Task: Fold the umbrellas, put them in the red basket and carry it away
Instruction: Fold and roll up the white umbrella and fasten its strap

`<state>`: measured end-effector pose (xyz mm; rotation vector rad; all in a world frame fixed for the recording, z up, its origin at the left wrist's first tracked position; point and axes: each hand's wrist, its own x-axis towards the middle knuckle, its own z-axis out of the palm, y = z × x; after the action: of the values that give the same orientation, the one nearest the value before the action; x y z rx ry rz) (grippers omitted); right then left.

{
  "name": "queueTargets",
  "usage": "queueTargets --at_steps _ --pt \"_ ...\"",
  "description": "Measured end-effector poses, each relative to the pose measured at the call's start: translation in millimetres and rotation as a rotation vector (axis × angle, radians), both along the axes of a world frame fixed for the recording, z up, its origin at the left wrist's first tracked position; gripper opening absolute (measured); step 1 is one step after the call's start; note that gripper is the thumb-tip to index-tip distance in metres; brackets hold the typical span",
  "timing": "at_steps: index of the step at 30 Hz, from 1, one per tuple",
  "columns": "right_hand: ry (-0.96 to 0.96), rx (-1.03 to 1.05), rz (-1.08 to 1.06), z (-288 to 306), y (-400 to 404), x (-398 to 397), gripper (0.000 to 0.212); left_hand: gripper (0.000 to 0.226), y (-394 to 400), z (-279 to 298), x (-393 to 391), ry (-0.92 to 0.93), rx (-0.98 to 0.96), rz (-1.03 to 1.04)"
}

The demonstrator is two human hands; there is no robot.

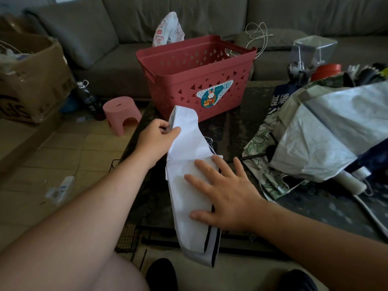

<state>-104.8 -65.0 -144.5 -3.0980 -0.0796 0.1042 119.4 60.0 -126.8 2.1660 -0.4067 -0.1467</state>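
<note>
A collapsed white umbrella (190, 162) with dark edging lies lengthwise on the dark table (228, 131), its near end hanging over the front edge. My left hand (158, 136) pinches a fold of its white fabric near the far end. My right hand (222, 190) lies flat on the umbrella's middle, fingers spread and straight. The red basket (195, 80) stands just behind the umbrella on the table; I see no umbrella inside it. A heap of unfolded umbrellas (319, 135), silver, green-patterned and navy, sits on the table at the right.
A grey sofa (117, 51) runs along the back. A pink stool (121, 114), a dark bottle (88, 97) and a cardboard box (31, 80) stand on the floor at the left. A clear container (312, 51) and a red tub (327, 71) sit behind the heap.
</note>
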Motion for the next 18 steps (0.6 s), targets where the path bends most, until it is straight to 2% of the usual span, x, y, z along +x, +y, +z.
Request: queueTargets --at_steps 2,5,8,12,15,18 --pt "-0.088 0.069 -0.055 11 -2 2 0.081 0.041 -18 1 -1 0.028 0.052 0.002" --pt "-0.192 0.2 -0.155 22 -12 8 0.07 0.028 -33 6 -6 0.059 0.061 0.028" --pt "-0.31 0.321 -0.262 29 -27 14 0.06 0.01 -33 20 -11 0.129 -0.111 -0.016" --pt "-0.37 0.437 -0.417 36 -49 19 0.047 0.009 -18 42 -27 0.283 -0.422 -0.115" --pt "-0.393 0.571 -0.47 45 -60 23 0.048 0.017 0 53 -41 0.34 -0.537 -0.246" --pt "-0.343 0.803 -0.459 50 -66 26 0.051 0.044 21 58 -52 0.49 -0.616 -0.429"
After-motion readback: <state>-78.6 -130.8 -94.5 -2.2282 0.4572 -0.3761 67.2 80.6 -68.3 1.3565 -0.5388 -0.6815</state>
